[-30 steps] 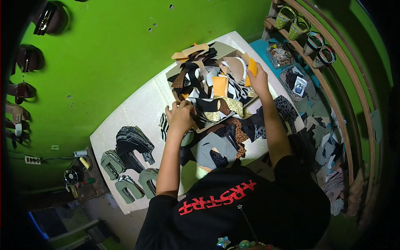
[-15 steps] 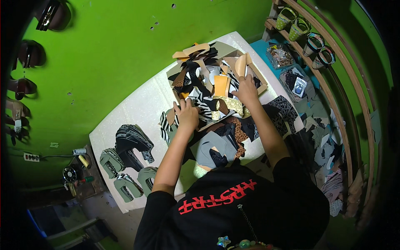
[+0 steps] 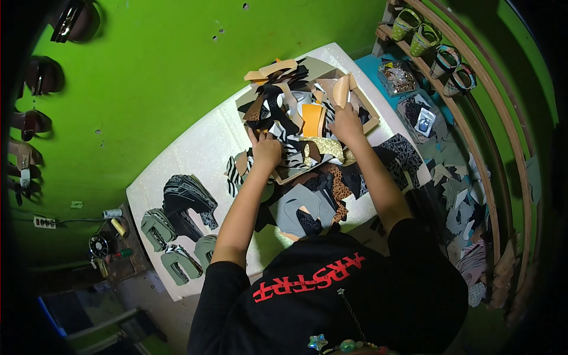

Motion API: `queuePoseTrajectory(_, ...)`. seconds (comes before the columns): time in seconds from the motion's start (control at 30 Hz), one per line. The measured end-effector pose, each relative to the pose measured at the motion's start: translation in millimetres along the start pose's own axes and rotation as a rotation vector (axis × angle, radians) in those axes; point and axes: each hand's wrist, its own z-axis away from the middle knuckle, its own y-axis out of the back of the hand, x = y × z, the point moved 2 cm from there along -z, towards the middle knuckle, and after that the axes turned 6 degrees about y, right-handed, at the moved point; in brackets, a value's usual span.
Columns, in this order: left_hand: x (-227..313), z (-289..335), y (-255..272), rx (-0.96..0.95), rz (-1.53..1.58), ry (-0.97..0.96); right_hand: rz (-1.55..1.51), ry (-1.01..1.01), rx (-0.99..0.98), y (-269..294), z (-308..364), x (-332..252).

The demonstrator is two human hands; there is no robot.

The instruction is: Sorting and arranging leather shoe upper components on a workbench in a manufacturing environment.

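A shallow cardboard box (image 3: pixel 368 121) sits on a white table (image 3: pixel 195 157), heaped with cut pieces in zebra, black, orange, tan and gold glitter. My left hand (image 3: pixel 265 150) presses down on zebra-striped pieces (image 3: pixel 293 155) at the box's near left corner. On the right side of the heap my right hand (image 3: pixel 347 121) rests next to an orange piece (image 3: pixel 312 119) and a tan sole-shaped piece (image 3: pixel 341 91). More loose pieces, one leopard-patterned (image 3: pixel 339 183) and one grey (image 3: pixel 300 207), lie between the box and my body. Whether either hand grips a piece is hidden.
Stacks of grey and black shoe uppers (image 3: pixel 183 204) lie on the table's left end. Shelves at the right hold small green baskets (image 3: pixel 414 32) and scraps. Sandals (image 3: pixel 29 121) hang on the green wall at left. A low stand with tools (image 3: pixel 106 242) is below.
Both hands have drawn back toward me over the heap: the right hand came down from the far orange piece, and the left shifted onto the zebra pieces.
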Motion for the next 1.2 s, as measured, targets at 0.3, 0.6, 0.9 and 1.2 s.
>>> queuePoseTrajectory(0.3,-1.8,2.9,2.2,-0.002,0.000,-0.036,-0.161,0.053,0.229,14.8,0.2,25.1)
queuePoseTrajectory(0.6,-17.1,9.9,20.8,-0.053,0.486,-0.238,-0.501,0.037,0.584,29.0,19.7,53.0)
queuePoseTrajectory(0.9,-27.4,33.4,63.0,0.138,0.874,-0.285,-1.340,-0.050,0.347,18.0,23.1,44.8)
queuePoseTrajectory(1.2,-68.0,64.7,83.9,0.355,1.189,-0.013,-1.931,0.181,-0.030,51.8,30.3,39.9)
